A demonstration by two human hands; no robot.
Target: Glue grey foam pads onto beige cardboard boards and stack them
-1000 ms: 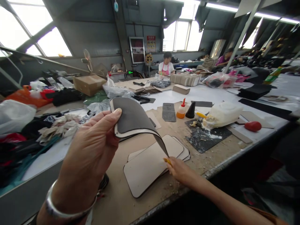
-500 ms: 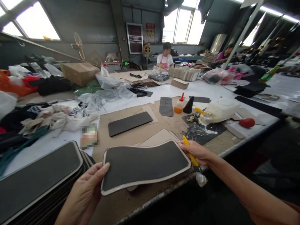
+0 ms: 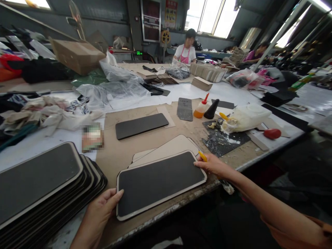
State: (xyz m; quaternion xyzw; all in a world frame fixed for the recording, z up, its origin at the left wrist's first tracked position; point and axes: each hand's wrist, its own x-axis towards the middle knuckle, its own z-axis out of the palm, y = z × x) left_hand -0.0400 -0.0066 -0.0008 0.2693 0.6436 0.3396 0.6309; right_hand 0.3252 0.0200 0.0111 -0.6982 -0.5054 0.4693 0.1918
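A dark rectangular panel (image 3: 160,183) with rounded corners and a pale border lies flat near the table's front edge. My left hand (image 3: 101,211) pinches its left end, thumb on top. At the right end, my right hand (image 3: 214,165) grips the panel's edge and also holds a yellow-handled brush (image 3: 202,156); whitish bristles show below that hand. Beneath the panel, beige boards (image 3: 173,148) stick out at the back. A smaller dark plate (image 3: 142,126) rests farther back on brown cardboard (image 3: 111,155).
On the left stands a tall stack of similar panels (image 3: 38,183). To the right are a glue-smeared black sheet (image 3: 220,143), a whitish plastic jug (image 3: 249,116), an orange-filled bottle (image 3: 199,110), a black cone (image 3: 211,109) and a red-handled tool (image 3: 272,133). A co-worker (image 3: 185,52) sits beyond.
The panel has gone from bent and raised to flat and lower, both hands still on it. The brush's yellow handle shows less now. My view has tilted down.
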